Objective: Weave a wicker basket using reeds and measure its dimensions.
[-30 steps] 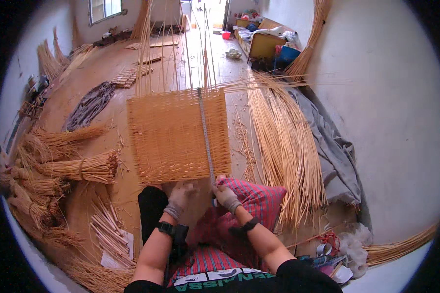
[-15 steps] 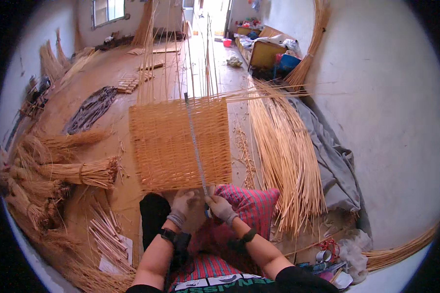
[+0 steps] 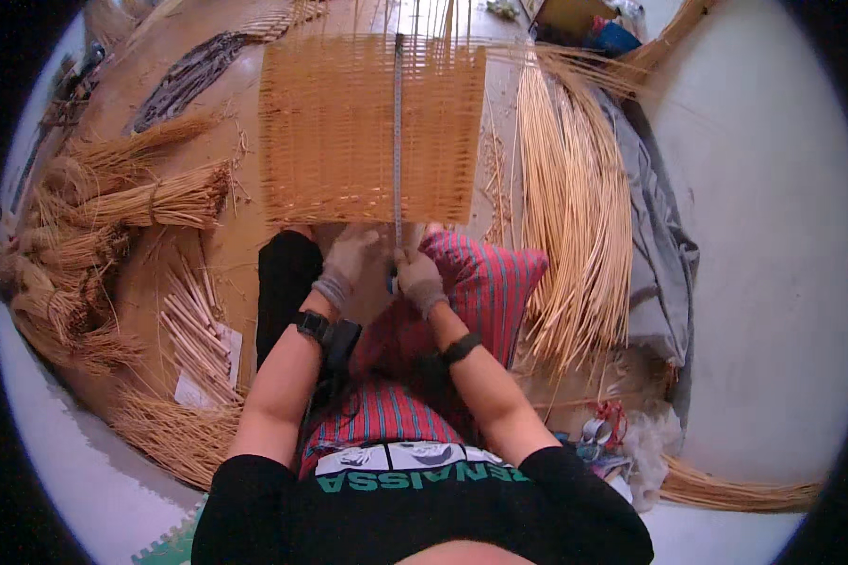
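Note:
A rectangular woven wicker panel [image 3: 330,127] with long loose rods at its far edge lies in front of me. A metal measuring tape [image 3: 397,151] runs across it from far edge to near edge, right of centre. My right hand [image 3: 416,276], in a pale glove, is closed on the tape's near end, just below the panel. My left hand [image 3: 350,256], also gloved, is beside it at the panel's lower edge; its fingertips are blurred. A red striped cushion [image 3: 499,273] lies under the right side, and dark cloth [image 3: 283,264] is at left.
Bundles of thin rods [image 3: 160,202] line the left, with short pale sticks [image 3: 203,334] below. Long loose rods [image 3: 575,217] lie at right beside grey sheeting [image 3: 660,282] along the wall. A blue container [image 3: 612,36] stands far right; tangled plastic and small items [image 3: 603,428] are near my right elbow.
My view has tipped down, so the panel and hands sit higher in the picture. The tape was slanted half a second ago and now runs nearly straight across the panel.

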A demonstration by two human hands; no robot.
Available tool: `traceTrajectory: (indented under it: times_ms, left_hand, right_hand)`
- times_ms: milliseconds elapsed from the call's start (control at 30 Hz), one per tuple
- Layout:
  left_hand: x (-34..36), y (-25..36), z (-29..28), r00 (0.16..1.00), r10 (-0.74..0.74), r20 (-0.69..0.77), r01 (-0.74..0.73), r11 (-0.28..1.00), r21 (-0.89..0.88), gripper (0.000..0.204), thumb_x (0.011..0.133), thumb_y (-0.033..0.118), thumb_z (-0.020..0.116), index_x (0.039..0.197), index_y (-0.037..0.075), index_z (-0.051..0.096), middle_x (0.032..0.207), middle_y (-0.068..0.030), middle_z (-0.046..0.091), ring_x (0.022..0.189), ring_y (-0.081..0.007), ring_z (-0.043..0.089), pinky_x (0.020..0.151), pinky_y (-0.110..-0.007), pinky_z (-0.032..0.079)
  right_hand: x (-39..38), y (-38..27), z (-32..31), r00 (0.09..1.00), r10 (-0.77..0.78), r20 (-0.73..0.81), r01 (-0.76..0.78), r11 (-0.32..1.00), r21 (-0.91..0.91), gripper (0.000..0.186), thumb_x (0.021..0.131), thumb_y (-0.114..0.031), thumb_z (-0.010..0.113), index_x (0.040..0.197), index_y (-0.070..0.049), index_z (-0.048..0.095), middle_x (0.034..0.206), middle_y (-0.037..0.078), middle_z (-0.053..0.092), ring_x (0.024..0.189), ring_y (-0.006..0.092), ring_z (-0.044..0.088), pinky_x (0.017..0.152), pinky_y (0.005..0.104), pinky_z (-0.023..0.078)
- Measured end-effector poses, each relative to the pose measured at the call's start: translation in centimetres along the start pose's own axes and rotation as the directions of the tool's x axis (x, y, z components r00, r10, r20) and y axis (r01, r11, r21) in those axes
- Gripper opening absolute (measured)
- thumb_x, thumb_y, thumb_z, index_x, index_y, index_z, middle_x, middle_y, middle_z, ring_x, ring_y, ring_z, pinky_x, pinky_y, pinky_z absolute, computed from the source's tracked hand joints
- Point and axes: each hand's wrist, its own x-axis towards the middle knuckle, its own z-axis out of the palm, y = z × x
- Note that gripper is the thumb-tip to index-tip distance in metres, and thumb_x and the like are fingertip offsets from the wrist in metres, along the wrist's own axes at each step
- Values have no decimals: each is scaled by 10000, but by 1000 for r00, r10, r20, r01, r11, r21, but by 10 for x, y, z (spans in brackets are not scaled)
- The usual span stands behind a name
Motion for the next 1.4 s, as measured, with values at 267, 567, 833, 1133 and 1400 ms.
traceTrajectory:
  times_ms: [267,567,833,1133,1400]
  left_hand:
    - [-1,-73,47,998,35,-51,-62,538,-841,354,930,128,515,1257,141,650,1401,-96,570,1275,-280,531,1090,-404,440]
    - [3,-33,5,989,65,136,17,848,-530,556,838,-6,557,1391,24,497,1283,-167,618,1126,-284,628,967,-382,522]
    - [-25,-59,-10,946,-217,239,282,198,-939,409,1058,325,472,1287,8,590,1190,-107,656,1129,-244,611,993,-376,519]
    - [-72,7,-14,917,-235,322,389,344,-855,435,1012,276,557,1381,48,522,1334,-115,582,1158,-208,589,996,-340,502]
    - [-109,-5,-2,971,-130,201,223,802,-554,439,1011,273,569,1424,136,510,1373,-108,549,1152,-179,593,967,-323,517]
  right_hand:
    - [-1,-8,3,991,-95,96,102,992,-69,553,1009,-476,394,1250,-34,623,1245,260,621,1197,420,556,1005,477,442]
    - [-4,13,-7,991,-110,-77,123,972,199,409,1033,-350,470,1115,15,635,1076,190,699,1082,329,649,916,414,499]
    - [-96,46,-186,929,-225,-295,366,428,826,338,1042,-353,527,1000,-50,669,755,23,631,620,106,586,542,255,459]
    - [-168,118,-180,983,-129,-129,183,712,678,330,1036,-344,554,1124,-61,700,731,-32,584,635,71,523,585,233,425]
    - [-143,-1,-177,928,-300,219,271,950,153,315,1004,-331,567,992,-59,725,777,74,680,740,184,661,689,343,507]
